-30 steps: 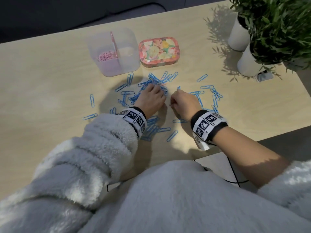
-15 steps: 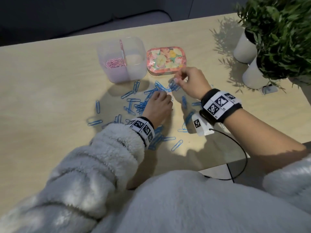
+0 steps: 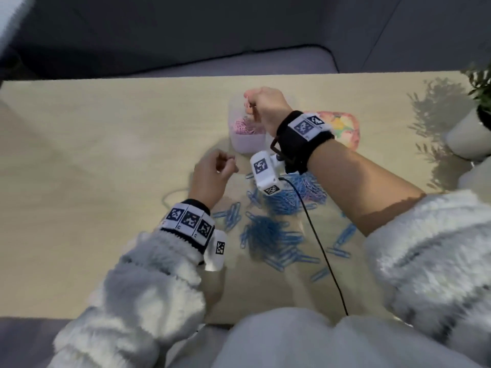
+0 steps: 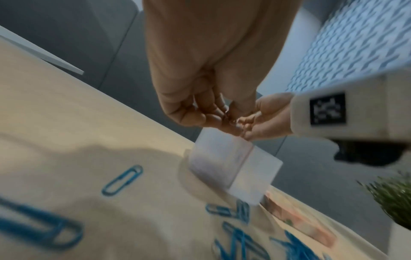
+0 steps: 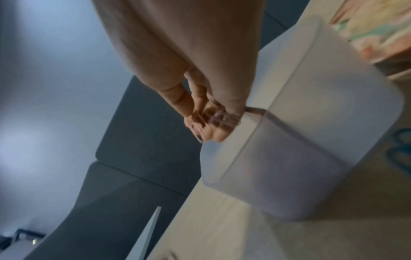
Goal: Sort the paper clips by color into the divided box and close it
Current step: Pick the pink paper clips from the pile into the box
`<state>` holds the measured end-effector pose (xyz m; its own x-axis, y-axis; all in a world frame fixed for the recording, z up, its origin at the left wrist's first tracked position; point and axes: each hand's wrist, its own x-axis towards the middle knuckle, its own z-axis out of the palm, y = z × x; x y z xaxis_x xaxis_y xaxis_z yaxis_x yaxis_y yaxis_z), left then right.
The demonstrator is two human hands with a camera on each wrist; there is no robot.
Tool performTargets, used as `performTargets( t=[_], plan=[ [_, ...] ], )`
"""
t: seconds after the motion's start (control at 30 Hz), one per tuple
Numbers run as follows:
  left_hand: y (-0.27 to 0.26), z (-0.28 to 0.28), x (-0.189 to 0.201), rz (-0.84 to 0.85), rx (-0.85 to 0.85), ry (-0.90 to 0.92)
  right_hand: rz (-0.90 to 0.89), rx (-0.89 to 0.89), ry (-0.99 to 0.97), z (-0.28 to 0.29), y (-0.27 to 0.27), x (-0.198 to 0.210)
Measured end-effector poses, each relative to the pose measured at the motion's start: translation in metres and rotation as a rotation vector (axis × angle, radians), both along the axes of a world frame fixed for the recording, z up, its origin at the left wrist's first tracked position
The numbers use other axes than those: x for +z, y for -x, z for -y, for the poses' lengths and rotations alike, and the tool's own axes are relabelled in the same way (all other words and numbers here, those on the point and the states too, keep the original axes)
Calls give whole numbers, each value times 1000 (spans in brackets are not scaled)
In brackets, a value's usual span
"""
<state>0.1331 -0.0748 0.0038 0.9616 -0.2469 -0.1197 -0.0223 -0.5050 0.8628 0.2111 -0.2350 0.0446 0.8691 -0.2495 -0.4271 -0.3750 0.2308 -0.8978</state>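
A translucent divided box stands open at mid-table, with pink paper clips in its left compartment. My right hand hovers over that compartment and pinches pale pink clips at its fingertips. My left hand is raised above the table just left of the box, fingers curled, and nothing shows plainly in them. Many blue paper clips lie heaped and scattered on the table nearer to me. The floral lid lies right of the box.
A white plant pot with green leaves stands at the table's right edge. A black cable runs from my right wrist across the blue clips to the near edge. A dark sofa lies beyond the far edge.
My right hand rose from the blue pile, passed the lid and now hangs over the box with pink clips. My left hand lifted off the pile.
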Motion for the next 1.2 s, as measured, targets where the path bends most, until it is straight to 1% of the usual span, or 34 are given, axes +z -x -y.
performTargets(
  t=[0.03, 0.13, 0.2, 0.27, 0.33, 0.4, 0.47, 0.5, 0.53, 0.57, 0.6, 0.63, 0.7, 0.77, 0.8, 0.87, 0.97, 1.07, 1.2],
  plan=[
    [-7, -2, 4, 7, 9, -9, -11, 26, 24, -4, -2, -1],
    [-27, 2, 15, 50, 11, -62, -17, 119, 199, -4, 1, -4],
    [-41, 11, 19, 90, 2, -125, 48, 149, 189, 4, 13, 0],
    [-56, 25, 21, 169, -27, -231, 141, 123, 198, 18, 29, 4],
    [-70, 41, 21, 325, -86, -426, 160, 37, 176, 33, 52, 6],
    [-79, 53, 16, 442, -179, -611, 121, 17, 195, 46, 84, 5],
    [-86, 57, 11, 520, -243, -870, 71, 92, 281, 52, 111, -3],
    [-84, 60, 14, 513, -268, -978, 48, 141, 352, 55, 126, -9],
    [-83, 61, 14, 555, -281, -1029, 28, 188, 434, 59, 137, -18],
    [-79, 61, 16, 565, -294, -1028, 12, 232, 511, 61, 149, -26],
    [-74, 61, 16, 595, -323, -958, -4, 260, 579, 63, 158, -34],
    [-67, 59, 16, 630, -314, -859, -24, 283, 638, 63, 168, -41],
    [-48, 48, 17, 664, -233, -688, -57, 316, 759, 63, 184, -53],
    [-22, 33, 10, 636, -234, -613, -51, 379, 875, 59, 194, -61],
    [-8, 26, 3, 585, -275, -616, -38, 431, 922, 54, 197, -64],
    [15, 13, -15, 453, -371, -702, -2, 578, 1041, 44, 198, -66],
    [38, 5, -33, 296, -413, -765, 25, 744, 1250, 27, 194, -68],
    [49, 5, -40, 240, -399, -765, 128, 730, 1309, 13, 200, -74],
    [54, 6, -41, 174, -364, -718, 162, 689, 1293, 8, 215, -74]
  ],
)
